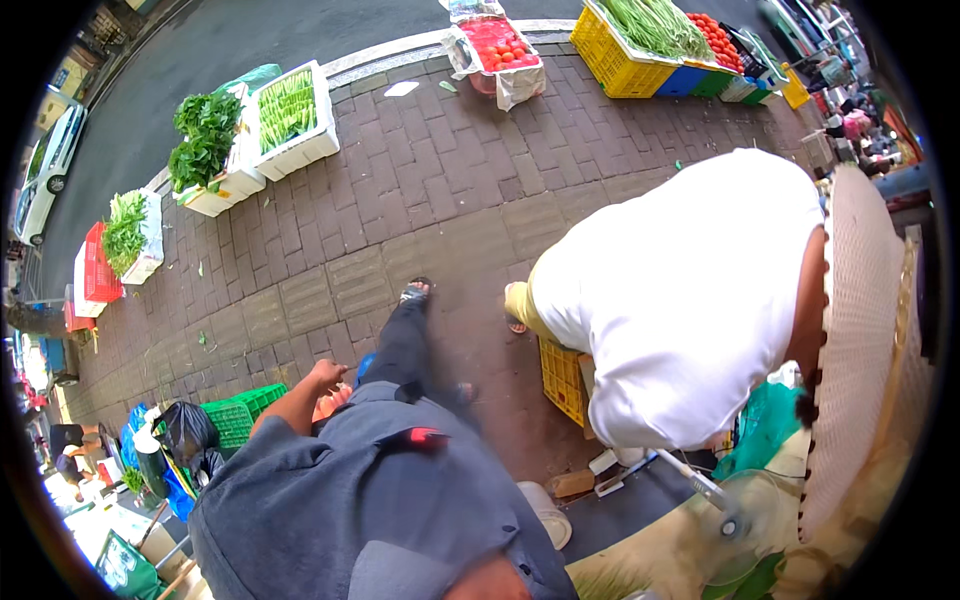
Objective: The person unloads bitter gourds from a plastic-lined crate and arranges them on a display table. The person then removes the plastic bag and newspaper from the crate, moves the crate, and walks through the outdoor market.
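Note:
My left arm bends out from the side of my dark grey shirt, and my left hand is at the left of my body, fingers curled closed. What it holds, if anything, does not show. Close below it, between arm and shirt, is an orange-red thing that looks like thin plastic; a small blue patch shows beside my trouser leg. My right hand does not appear in the view. My legs are in stride on the brick pavement, one sandalled foot forward; the other is blurred.
To the right a person in a white shirt bends beside a yellow crate and a blurred fan. Ahead, along the kerb, stand boxes of leafy greens, long green vegetables and tomatoes. A green crate stands left.

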Demonstrator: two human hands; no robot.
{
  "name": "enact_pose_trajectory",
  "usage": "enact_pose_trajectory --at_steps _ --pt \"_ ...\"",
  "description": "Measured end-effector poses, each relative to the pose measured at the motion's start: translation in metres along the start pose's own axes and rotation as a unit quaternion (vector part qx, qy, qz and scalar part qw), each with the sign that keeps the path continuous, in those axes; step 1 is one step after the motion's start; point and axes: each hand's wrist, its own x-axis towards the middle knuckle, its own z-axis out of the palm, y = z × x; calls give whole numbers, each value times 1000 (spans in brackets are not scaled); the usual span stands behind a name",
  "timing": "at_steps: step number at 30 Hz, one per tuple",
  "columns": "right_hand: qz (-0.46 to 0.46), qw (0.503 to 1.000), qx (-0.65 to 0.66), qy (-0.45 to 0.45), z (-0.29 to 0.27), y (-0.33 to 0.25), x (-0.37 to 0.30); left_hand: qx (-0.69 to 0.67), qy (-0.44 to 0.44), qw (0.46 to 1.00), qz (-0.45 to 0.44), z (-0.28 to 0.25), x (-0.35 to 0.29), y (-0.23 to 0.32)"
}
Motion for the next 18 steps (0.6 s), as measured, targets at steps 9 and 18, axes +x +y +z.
enact_pose_trajectory --at_steps 9,18 --pt "19 994 59 -88 41 -175 105 -228 -26 965 125 -91 48 170" --pt "131 975 139 -110 40 -209 144 -182 58 945 267 -171 86 358"
